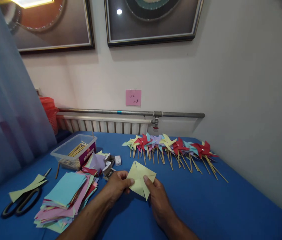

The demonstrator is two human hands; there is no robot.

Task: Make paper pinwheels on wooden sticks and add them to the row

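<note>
A pale yellow paper square [138,181] with slits cut in from its corners is held up above the blue tabletop. My left hand [118,184] pinches its left side, thumb on the front. On its right side, my right hand [155,190] grips it the same way, with the thumb near the middle. Just beyond my left hand lie small open boxes of metal pins [109,173] and a small white box [118,160]. A stack of coloured paper sheets [67,190] sits to the left of my left forearm.
Several finished paper pinwheels [167,142] on sticks lie in a row at the back right. A clear plastic tub [66,148] of thin sticks stands at the back left. Black-handled scissors [22,204] lie under yellow paper strips [28,188]. Pipes [131,112] run along the wall.
</note>
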